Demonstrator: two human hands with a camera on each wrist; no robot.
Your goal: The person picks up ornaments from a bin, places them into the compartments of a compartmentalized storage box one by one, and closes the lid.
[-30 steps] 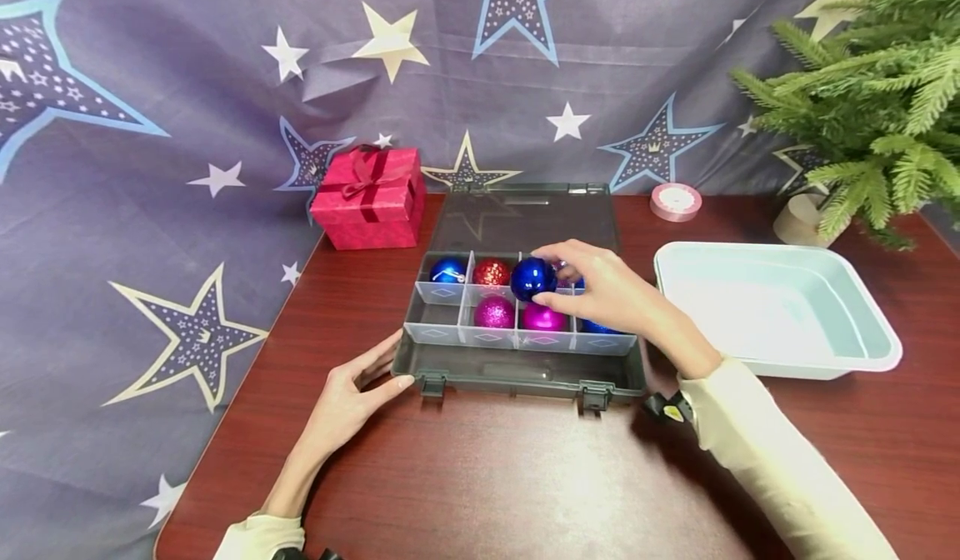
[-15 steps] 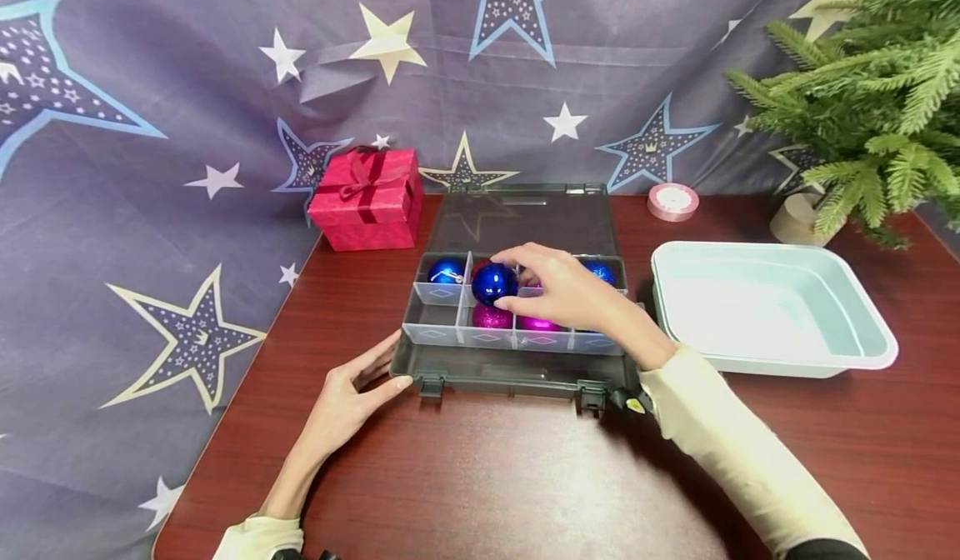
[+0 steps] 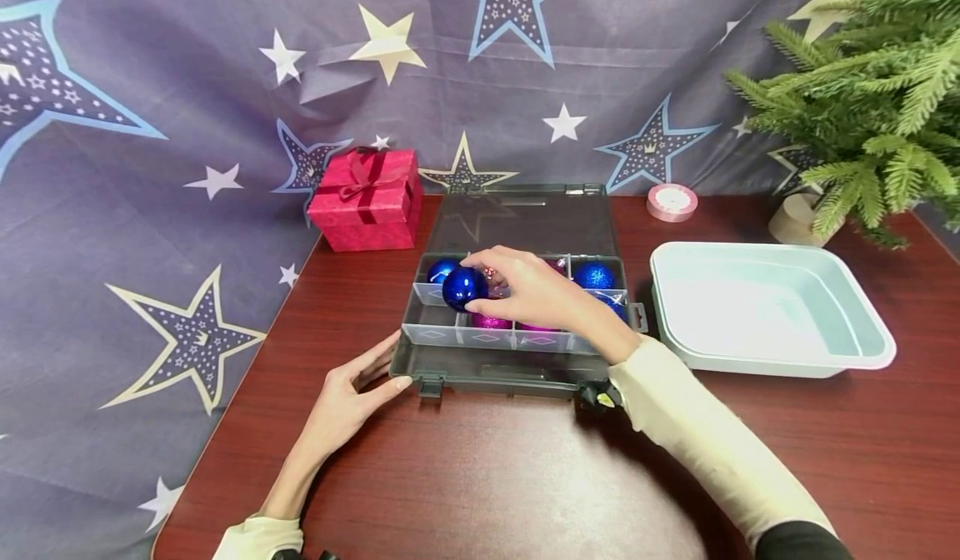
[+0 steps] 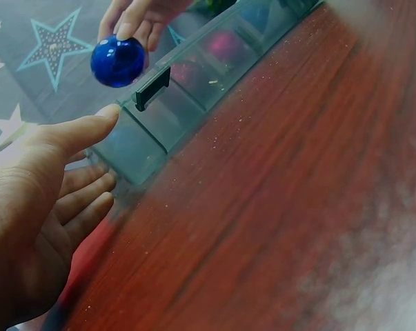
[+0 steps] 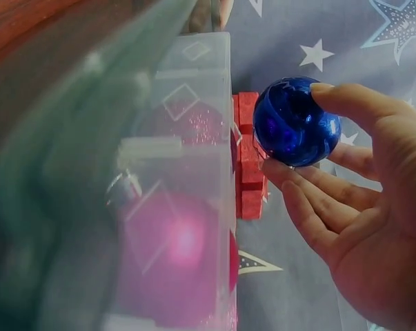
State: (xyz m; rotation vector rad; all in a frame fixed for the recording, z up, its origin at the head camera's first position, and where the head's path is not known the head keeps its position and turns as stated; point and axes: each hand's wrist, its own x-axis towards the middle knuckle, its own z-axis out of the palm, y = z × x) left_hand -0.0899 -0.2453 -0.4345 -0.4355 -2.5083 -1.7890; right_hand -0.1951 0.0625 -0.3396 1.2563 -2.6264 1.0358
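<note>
A grey organiser box (image 3: 517,372) lies open on the table, its lid (image 3: 525,220) leaning back. My right hand (image 3: 474,281) pinches a shiny blue ball (image 3: 462,287) above the box's left compartments. The right wrist view shows that ball (image 5: 295,122) between thumb and fingers, over a magenta ball (image 5: 180,255) and a red glitter ball (image 5: 194,124). Another blue ball (image 3: 439,269) sits in the back left compartment, and a blue glitter ball (image 3: 594,275) at the back right. My left hand (image 3: 360,385) rests open on the table, thumb at the box's front left corner (image 4: 125,148).
A red gift box (image 3: 367,197) stands behind the organiser on the left. A pale blue tray (image 3: 772,360) sits to the right, with a ribbon roll (image 3: 672,202) and a small fir tree (image 3: 870,102) behind it. Starred cloth (image 3: 150,210) hangs past the table's left edge.
My right hand has carried the shiny blue ball leftward, from above the box's middle compartments to above its left ones. The left hand has stayed put.
</note>
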